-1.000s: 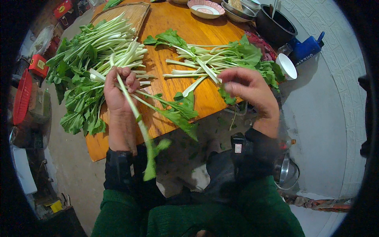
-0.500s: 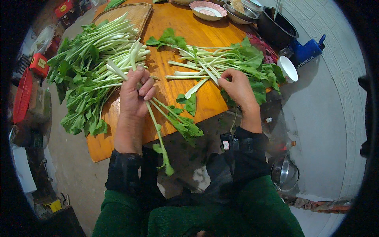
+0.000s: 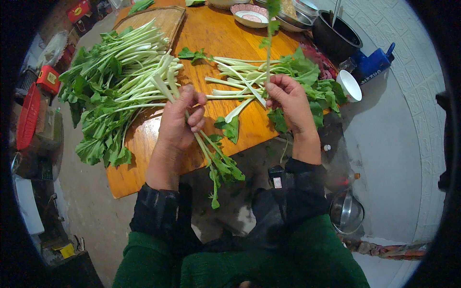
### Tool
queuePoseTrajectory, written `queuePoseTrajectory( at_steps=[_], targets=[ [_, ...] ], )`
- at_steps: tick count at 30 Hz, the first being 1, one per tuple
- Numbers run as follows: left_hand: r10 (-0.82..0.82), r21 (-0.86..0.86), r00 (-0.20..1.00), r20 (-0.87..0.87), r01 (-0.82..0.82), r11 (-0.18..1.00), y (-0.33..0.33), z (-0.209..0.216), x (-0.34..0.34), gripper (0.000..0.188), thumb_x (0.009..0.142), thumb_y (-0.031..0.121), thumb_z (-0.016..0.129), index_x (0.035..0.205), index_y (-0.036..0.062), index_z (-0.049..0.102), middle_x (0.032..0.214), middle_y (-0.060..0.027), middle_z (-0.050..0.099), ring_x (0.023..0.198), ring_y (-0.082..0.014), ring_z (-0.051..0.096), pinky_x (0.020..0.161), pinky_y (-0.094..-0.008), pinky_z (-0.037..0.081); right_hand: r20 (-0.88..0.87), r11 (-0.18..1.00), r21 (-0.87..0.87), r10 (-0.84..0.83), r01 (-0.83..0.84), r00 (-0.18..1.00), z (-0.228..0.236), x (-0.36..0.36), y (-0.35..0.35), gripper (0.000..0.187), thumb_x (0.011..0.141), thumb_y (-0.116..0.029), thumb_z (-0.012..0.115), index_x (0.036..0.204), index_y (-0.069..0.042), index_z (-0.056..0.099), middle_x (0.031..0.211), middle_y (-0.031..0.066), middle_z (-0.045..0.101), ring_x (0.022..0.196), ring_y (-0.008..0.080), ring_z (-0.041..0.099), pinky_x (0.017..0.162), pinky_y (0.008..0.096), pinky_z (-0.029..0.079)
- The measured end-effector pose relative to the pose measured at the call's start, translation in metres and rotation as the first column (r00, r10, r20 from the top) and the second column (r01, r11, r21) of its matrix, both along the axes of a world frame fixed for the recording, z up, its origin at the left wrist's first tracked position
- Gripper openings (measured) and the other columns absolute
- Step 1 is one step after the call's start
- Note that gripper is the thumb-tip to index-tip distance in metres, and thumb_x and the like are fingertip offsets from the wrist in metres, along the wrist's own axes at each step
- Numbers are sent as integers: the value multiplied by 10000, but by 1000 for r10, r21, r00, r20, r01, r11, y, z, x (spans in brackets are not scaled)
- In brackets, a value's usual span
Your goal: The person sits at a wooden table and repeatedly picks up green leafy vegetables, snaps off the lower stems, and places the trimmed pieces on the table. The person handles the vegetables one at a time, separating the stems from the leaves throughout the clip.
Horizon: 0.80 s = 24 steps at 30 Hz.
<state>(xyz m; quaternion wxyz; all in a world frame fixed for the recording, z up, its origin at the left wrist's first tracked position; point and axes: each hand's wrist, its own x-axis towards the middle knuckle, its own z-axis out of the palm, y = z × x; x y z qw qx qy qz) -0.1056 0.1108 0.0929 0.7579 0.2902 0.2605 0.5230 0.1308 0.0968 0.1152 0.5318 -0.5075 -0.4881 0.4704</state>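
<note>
Leafy stalks (image 3: 163,86) in closed grip

Left hand (image 3: 181,117) grips the bunch, leaves hanging past the tabletop's (image 3: 126,181) near edge. Right hand (image 3: 287,98) pinches a thin stem (image 3: 268,55) farther right. Likely light, snappable; best held by pale ends.

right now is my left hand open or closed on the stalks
Closed: the left hand is curled around the stalks, pale ends poking out at one side, leafy ends at the other.
</note>
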Motion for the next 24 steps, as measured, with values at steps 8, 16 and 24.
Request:
queuePoseTrajectory(
  at_steps=[8, 16, 24],
  targets=[
    [-85, 84, 988, -129, 96, 992, -10, 5, 14, 199, 834, 148, 579, 996, 44, 528, 899, -78, 596, 423, -48, 360, 346, -181, 286, -139, 840, -205, 483, -503, 864, 3, -36, -12, 154, 816, -178, 608, 827, -39, 544, 723, 12, 552, 556, 80, 548, 520, 189, 444],
    [-66, 132, 980, -190, 92, 987, -10, 5, 14, 245, 792, 53, 562, 1031, 4, 539, 864, -53, 602, 421, -39, 365, 363, -178, 281, -12, 777, -295, 580, -557, 815, 5, -59, -15, 145, 812, -201, 584, 757, -78, 530, 655, -32, 499, 498, 62, 466, 450, 204, 393],
    [-219, 227, 909, -355, 311, 923, -12, 15, 2, 425, 680, 30, 547, 1101, -23, 545, 1033, -119, 590, 596, -70, 523, 465, -168, 380, -49, 772, -343, 554, -535, 831, 24, -62, -28, 199, 822, -248, 588, 731, -78, 542, 622, -47, 474, 532, 50, 448, 434, 214, 362]
  ],
)
